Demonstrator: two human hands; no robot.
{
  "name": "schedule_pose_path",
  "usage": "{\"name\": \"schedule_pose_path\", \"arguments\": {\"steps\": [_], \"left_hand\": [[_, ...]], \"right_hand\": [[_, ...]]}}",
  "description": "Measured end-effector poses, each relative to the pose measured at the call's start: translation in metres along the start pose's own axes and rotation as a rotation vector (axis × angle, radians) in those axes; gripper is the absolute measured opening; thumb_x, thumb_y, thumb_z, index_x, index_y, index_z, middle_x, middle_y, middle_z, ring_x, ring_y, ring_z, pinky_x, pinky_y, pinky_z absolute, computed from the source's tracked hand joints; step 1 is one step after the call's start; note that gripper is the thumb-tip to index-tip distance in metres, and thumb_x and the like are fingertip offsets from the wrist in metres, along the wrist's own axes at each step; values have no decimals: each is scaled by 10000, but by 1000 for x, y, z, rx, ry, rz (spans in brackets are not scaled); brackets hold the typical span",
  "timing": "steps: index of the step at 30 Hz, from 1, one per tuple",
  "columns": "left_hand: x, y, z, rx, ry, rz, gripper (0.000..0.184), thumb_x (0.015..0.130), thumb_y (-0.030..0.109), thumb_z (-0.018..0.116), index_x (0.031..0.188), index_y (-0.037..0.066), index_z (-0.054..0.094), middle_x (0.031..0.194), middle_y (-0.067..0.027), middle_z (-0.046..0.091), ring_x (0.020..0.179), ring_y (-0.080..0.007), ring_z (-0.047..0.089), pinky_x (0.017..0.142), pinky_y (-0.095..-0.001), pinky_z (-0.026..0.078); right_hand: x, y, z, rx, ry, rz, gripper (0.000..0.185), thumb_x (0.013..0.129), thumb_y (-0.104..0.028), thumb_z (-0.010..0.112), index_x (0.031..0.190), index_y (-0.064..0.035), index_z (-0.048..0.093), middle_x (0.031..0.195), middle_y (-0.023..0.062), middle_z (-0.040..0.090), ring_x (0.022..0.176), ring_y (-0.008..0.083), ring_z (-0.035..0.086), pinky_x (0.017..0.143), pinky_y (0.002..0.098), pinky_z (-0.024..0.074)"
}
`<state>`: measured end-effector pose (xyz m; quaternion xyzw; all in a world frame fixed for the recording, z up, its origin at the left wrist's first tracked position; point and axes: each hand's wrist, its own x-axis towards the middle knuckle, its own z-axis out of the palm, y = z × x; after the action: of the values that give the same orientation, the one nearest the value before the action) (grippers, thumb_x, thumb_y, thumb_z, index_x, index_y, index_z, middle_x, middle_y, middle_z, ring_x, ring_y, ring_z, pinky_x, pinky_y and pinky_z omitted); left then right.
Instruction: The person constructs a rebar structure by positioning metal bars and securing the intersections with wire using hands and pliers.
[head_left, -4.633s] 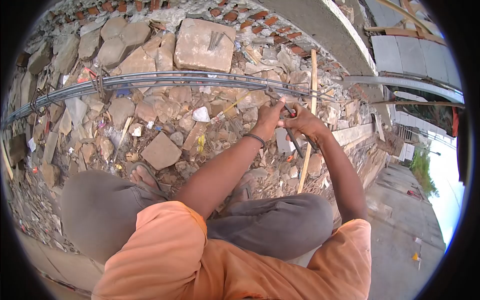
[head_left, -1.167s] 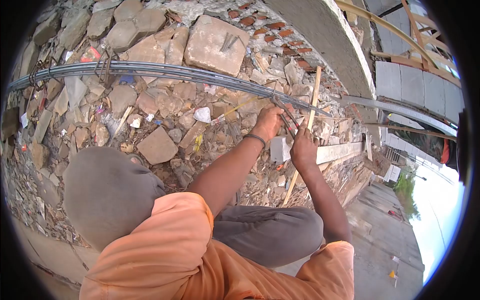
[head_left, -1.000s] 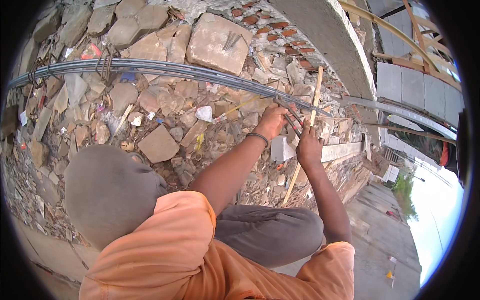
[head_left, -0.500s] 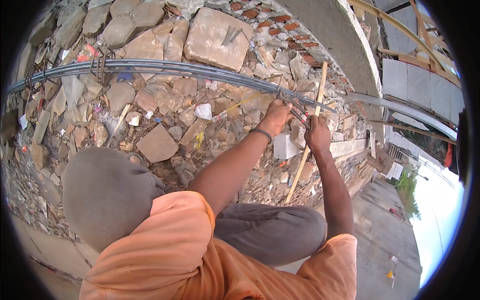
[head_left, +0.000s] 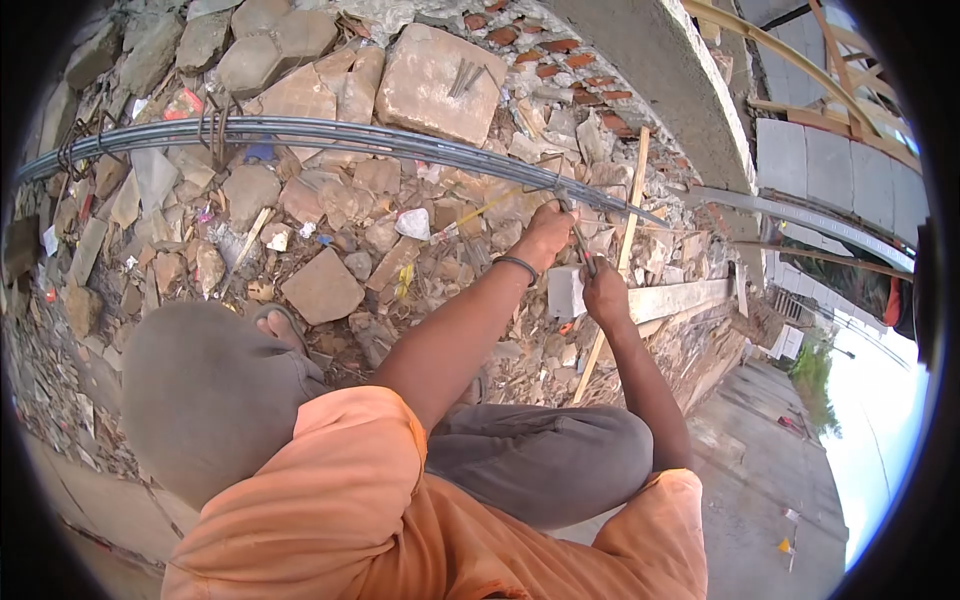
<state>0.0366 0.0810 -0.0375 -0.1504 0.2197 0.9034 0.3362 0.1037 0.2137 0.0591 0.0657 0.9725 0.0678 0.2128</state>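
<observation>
My right hand [head_left: 606, 293] is closed round the handles of a pair of pincers [head_left: 580, 240], dark with a touch of red. The tool's head meets a bundle of long steel rods [head_left: 400, 142] near its right end. My left hand [head_left: 547, 232], with a dark band at the wrist, is closed just below the rods, beside the pincers' head. What its fingers grip is too small to make out. Thin bent metal rings [head_left: 215, 130] hang round the rods further left.
Broken stones and rubble [head_left: 325, 287] cover the ground. A flat concrete block [head_left: 442, 82] bears several short metal pieces [head_left: 466, 77]. A wooden strip [head_left: 634, 205] crosses near the rods' right end. A concrete beam [head_left: 665, 85] runs along the upper right.
My right hand has moved down and left, swinging the pincers to a steeper angle. My left hand has shifted slightly left and stays by the rods.
</observation>
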Motion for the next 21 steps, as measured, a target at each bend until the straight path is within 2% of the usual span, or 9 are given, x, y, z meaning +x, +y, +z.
{"name": "schedule_pose_path", "arguments": {"steps": [3, 9, 16, 17, 20, 21], "left_hand": [[3, -4, 4, -36, 20, -11, 142, 962, 128, 558, 1067, 35, 534, 1077, -63, 587, 1006, -196, 590, 922, -415, 508], [8, -4, 11, -120, -3, -4, 134, 977, 78, 496, 1095, 15, 513, 1090, -82, 581, 1036, -220, 595, 932, -404, 517], [5, -9, 11, -243, -32, 60, 168, 976, 81, 495, 1119, -7, 505, 1154, -116, 583, 1066, -233, 599, 946, -409, 508], [5, -10, 12, -247, -28, 65, 173, 974, 85, 502, 1120, -8, 505, 1161, -118, 583, 1070, -235, 600, 945, -411, 508], [5, -10, 11, -252, -57, 85, 199, 968, 116, 541, 1124, -2, 505, 1131, -117, 598, 1075, -235, 603, 938, -410, 512], [3, -9, 11, -247, -25, 65, 202, 965, 131, 556, 1114, 1, 512, 1108, -118, 607, 1058, -239, 610, 932, -414, 515]], "right_hand": [[-6, -12, -10, -83, 129, 44, 275, 876, -102, 524, 1129, 4, 549, 969, 251, 636, 853, 445, 638, 735, 525, 516], [-1, -4, -18, -146, 195, -30, 264, 876, -66, 492, 1128, -7, 546, 1059, 237, 604, 861, 429, 644, 721, 515, 529], [7, 7, -29, -216, 155, -78, 259, 866, -39, 470, 1111, -41, 552, 1063, 224, 598, 862, 425, 645, 715, 512, 532], [9, 8, -32, -205, 137, -77, 239, 865, -78, 519, 1100, -48, 551, 1033, 227, 626, 851, 429, 646, 714, 519, 529], [13, 4, -43, -224, 60, -74, 256, 876, -156, 607, 1096, -36, 552, 928, 184, 661, 755, 360, 679, 685, 476, 544], [19, 7, -47, -28, -170, -12, 286, 870, -179, 637, 1101, -31, 555, 897, 161, 660, 721, 328, 677, 671, 461, 545]]}}
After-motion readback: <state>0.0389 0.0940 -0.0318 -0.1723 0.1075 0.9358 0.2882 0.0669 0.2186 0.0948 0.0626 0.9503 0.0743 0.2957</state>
